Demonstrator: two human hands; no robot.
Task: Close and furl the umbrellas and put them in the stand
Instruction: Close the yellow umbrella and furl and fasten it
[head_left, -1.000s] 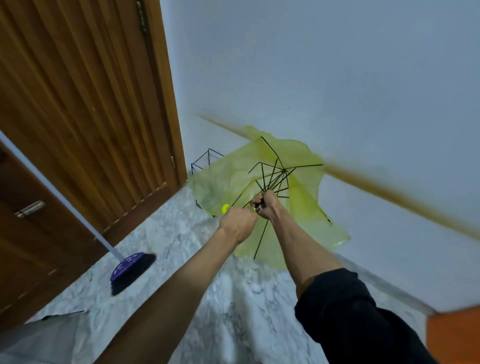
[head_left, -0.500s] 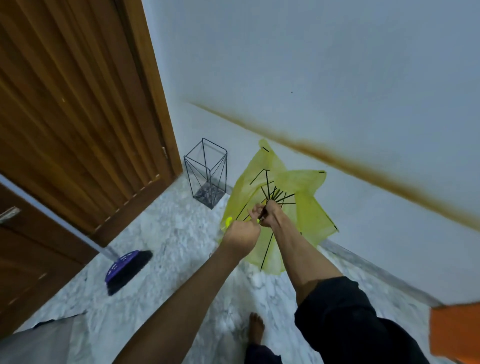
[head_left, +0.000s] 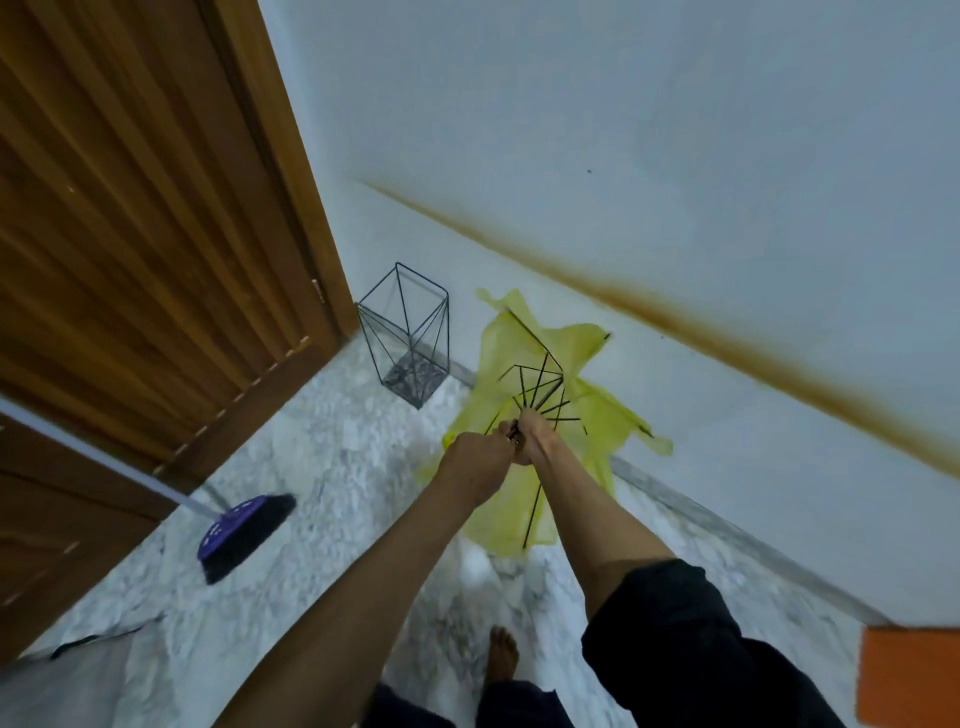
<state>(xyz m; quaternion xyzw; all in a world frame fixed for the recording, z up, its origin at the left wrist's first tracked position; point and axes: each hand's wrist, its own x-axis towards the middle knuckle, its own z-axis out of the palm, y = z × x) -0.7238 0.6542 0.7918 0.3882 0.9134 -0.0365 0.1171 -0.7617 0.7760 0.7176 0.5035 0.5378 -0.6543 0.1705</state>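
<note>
Both fists clamp the yellow umbrella (head_left: 524, 358) — left hand (head_left: 475, 465) steadying its handle, right hand (head_left: 535, 434) drawing ribs in toward the wire stand (head_left: 410, 338).

Stand (head_left: 410, 343) on the floor (head_left: 332, 457) in the corner by the door (head_left: 130, 234); umbrella (head_left: 545, 415) to its right, broom (head_left: 244, 530) to its left.

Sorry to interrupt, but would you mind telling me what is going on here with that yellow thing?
A person is closing a yellow umbrella. The left hand and the right hand both grip it at the middle, where the black ribs meet. The canopy is half folded and crumpled, not yet furled. The wire umbrella stand stands apart from it on the floor, in the corner by the wooden door. A purple broom rests on the floor to the left.
</note>
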